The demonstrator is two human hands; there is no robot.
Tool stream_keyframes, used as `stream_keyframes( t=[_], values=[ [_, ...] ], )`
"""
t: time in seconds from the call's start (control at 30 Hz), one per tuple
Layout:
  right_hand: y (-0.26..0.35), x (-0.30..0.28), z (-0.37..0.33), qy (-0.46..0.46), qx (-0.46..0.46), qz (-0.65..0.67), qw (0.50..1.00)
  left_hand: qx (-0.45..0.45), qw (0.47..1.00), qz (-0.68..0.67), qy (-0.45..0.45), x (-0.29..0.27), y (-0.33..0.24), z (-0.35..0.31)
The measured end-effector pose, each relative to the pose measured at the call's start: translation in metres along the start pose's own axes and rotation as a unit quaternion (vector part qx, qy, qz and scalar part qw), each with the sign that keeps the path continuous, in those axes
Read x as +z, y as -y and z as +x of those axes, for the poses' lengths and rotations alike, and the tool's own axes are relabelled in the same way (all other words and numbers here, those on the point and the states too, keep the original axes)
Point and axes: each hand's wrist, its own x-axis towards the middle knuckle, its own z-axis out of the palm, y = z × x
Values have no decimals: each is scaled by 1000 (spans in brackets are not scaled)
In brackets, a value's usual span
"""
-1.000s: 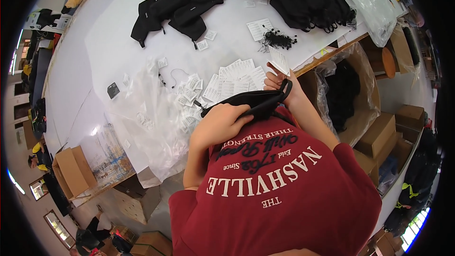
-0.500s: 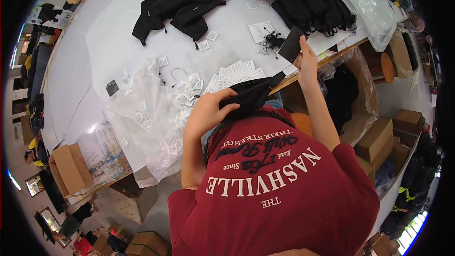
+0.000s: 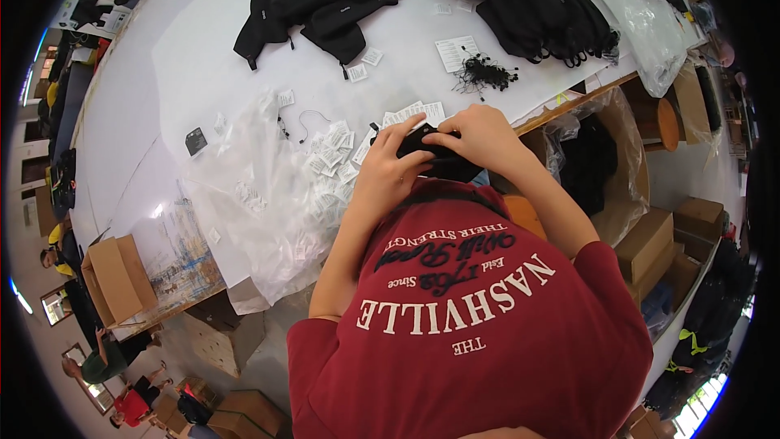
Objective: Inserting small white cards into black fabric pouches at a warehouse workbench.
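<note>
A small black fabric pouch (image 3: 449, 166) is held close against my body at the table's edge. My left hand (image 3: 388, 164) grips its left side, with the fingers bent over the top. My right hand (image 3: 486, 136) comes in from the right, its fingertips closed at the pouch's upper edge. The dark flat card seen earlier cannot be made out now; the hands and pouch may cover it. Just beyond the hands lies a fanned row of white printed labels (image 3: 432, 112), partly hidden by my fingers. A looser heap of white labels (image 3: 331, 150) lies to the left.
Black fabric pouches (image 3: 337, 20) and a larger black pile (image 3: 528, 8) lie across the far table. A tangle of black cords (image 3: 486, 73) sits beside a white printed sheet (image 3: 457, 54). Clear plastic (image 3: 256, 187) spreads at left. Cartons (image 3: 650, 248) stand at right.
My right hand has come down and left from over the table edge to the pouch. The dark card it held is no longer visible. My left hand has shifted slightly right.
</note>
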Motion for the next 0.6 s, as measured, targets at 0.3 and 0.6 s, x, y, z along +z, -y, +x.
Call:
stream_keyframes(
  t=[0.3, 0.6],
  values=[
    [6, -5, -10, 78, -10, 92, 993, 11, 998, 56, 31, -1, 20, -10],
    [-17, 23, -17, 74, -45, 34, 996, -305, 919, 182, -170, 12, 160, -70]
  ],
)
